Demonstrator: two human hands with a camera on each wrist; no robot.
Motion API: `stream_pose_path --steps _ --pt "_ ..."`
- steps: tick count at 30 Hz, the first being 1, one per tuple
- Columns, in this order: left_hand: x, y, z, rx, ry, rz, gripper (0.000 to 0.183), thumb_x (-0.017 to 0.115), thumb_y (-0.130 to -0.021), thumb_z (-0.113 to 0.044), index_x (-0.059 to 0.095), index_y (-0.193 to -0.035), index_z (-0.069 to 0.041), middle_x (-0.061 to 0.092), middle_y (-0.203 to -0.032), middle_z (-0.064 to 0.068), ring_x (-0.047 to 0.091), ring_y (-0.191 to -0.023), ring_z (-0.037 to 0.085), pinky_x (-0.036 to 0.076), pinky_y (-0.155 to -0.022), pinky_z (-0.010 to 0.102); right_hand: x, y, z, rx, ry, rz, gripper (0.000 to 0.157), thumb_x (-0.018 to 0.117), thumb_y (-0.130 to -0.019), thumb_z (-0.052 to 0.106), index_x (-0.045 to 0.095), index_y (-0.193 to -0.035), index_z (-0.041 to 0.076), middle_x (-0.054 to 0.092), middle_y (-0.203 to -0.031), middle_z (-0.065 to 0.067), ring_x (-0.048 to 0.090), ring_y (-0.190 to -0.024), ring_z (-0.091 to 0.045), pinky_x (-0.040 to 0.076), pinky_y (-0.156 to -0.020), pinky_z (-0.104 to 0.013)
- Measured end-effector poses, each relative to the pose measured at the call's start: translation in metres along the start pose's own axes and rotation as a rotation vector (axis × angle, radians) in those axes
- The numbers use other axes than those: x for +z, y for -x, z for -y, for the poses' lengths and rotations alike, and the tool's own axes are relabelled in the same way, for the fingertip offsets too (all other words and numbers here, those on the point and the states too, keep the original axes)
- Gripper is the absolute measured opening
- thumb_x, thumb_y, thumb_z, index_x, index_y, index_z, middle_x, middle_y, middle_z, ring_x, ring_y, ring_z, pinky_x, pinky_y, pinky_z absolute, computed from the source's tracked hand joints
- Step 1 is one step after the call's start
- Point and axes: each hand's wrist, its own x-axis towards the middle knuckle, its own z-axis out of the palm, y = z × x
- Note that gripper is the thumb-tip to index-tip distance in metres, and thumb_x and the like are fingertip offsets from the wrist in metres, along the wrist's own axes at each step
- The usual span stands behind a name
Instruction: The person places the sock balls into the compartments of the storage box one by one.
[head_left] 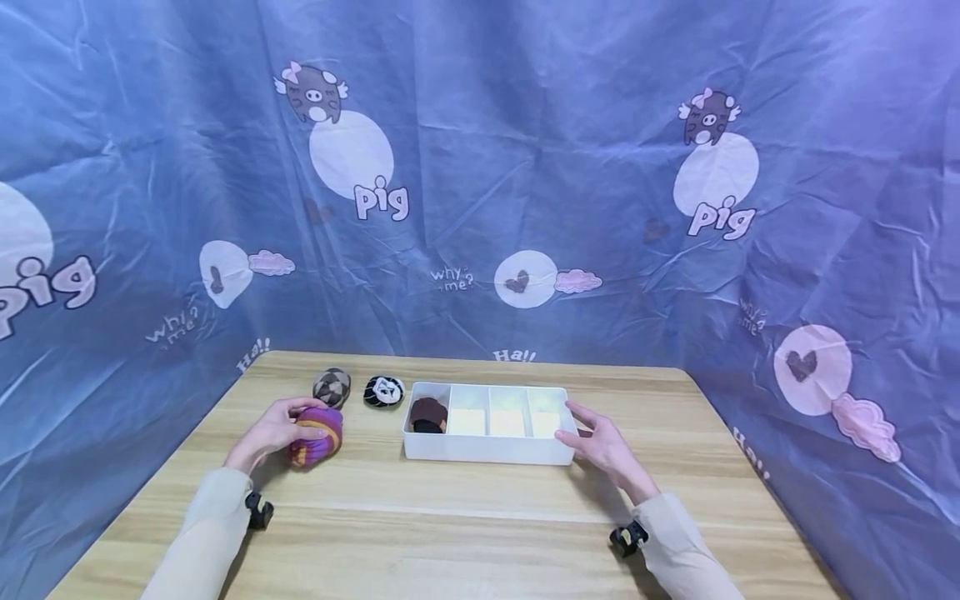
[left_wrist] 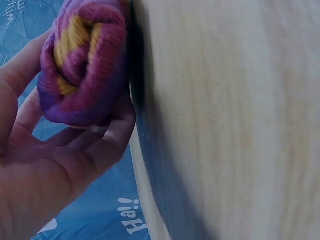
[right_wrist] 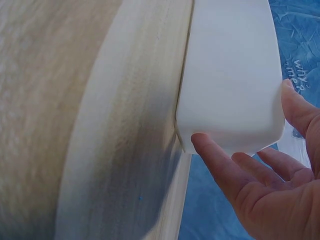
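A blue printed curtain [head_left: 480, 167] stands behind the white box, and a wooden table [head_left: 450, 533] lies under it. The white box [head_left: 487, 451] has four compartments in a row; only the leftmost holds anything, while the other three show bare white floors. At the box's right end the right hand [head_left: 604, 452] grips the wall, thumb at the near rim and fingers round the end. Well to the left of the box, the left hand [head_left: 270, 432] has thumb and fingers curled round a purple striped roll [head_left: 322, 447], close to the tabletop; whether it is lifted cannot be told. The brown roll [head_left: 429, 409] sits inside the box, in that leftmost compartment. A checked roll [head_left: 332, 385] lies left of the box, beyond the purple one, and a black-and-white roll [head_left: 383, 390] just beside the box's far left corner. The filling looks early: one roll is in, three remain outside, one of them in hand.
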Motion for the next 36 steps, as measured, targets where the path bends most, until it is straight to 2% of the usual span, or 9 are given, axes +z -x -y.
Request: stream_pose_path --steps 6,12,17,24,31,36 --pt "0.004 -0.001 -0.002 0.005 0.015 0.014 0.059 0.080 -0.078 -0.011 0.054 -0.129 0.003 0.064 -0.113 0.025 0.065 -0.095 0.025 0.057 -0.081 0.040 0.000 0.001 0.001 0.001 0.006 0.006 0.077 0.070 -0.090 0.016 0.028 -0.153 0.003 0.020 -0.160 -0.023 0.042 -0.134 -0.047 0.055 -0.092 -0.038" --pt "0.008 -0.001 -0.007 0.004 0.058 0.052 0.054 0.074 -0.085 -0.014 0.044 -0.130 -0.003 0.059 -0.119 0.029 0.065 -0.097 0.028 0.058 -0.081 0.044 0.001 0.001 0.002 -0.002 0.014 0.021 0.075 0.068 -0.092 0.014 0.026 -0.153 0.002 0.017 -0.160 -0.024 0.041 -0.134 -0.048 0.055 -0.093 -0.041" --pt "0.010 -0.002 -0.012 0.037 0.085 0.068 0.050 0.071 -0.089 -0.018 0.045 -0.130 -0.008 0.054 -0.126 0.031 0.065 -0.101 0.032 0.058 -0.082 0.045 0.000 0.002 0.002 -0.009 -0.002 0.023 0.076 0.068 -0.092 0.013 0.024 -0.153 0.001 0.016 -0.160 -0.025 0.040 -0.134 -0.048 0.054 -0.092 -0.043" --pt "0.015 -0.007 -0.012 0.067 0.042 0.009 0.052 0.076 -0.085 -0.020 0.054 -0.130 -0.007 0.053 -0.129 0.031 0.060 -0.107 0.036 0.058 -0.082 0.046 0.000 -0.001 -0.001 -0.006 0.006 0.023 0.077 0.069 -0.091 0.015 0.025 -0.153 0.001 0.018 -0.160 -0.024 0.041 -0.134 -0.048 0.056 -0.090 -0.038" --pt "0.019 -0.013 -0.020 0.089 0.083 -0.023 0.066 0.081 -0.080 -0.021 0.051 -0.136 -0.004 0.054 -0.127 0.031 0.061 -0.106 0.032 0.058 -0.083 0.040 -0.001 -0.002 0.001 0.011 -0.006 0.002 0.077 0.070 -0.090 0.013 0.027 -0.153 0.004 0.017 -0.161 -0.023 0.040 -0.135 -0.047 0.056 -0.088 -0.036" --pt "0.022 -0.014 -0.027 0.103 0.067 -0.037 0.071 0.082 -0.079 -0.022 0.049 -0.140 -0.006 0.055 -0.128 0.029 0.060 -0.109 0.034 0.057 -0.086 0.038 -0.001 -0.002 0.000 0.015 0.008 0.007 0.078 0.070 -0.090 0.014 0.027 -0.153 0.003 0.017 -0.160 -0.024 0.039 -0.135 -0.048 0.056 -0.089 -0.037"
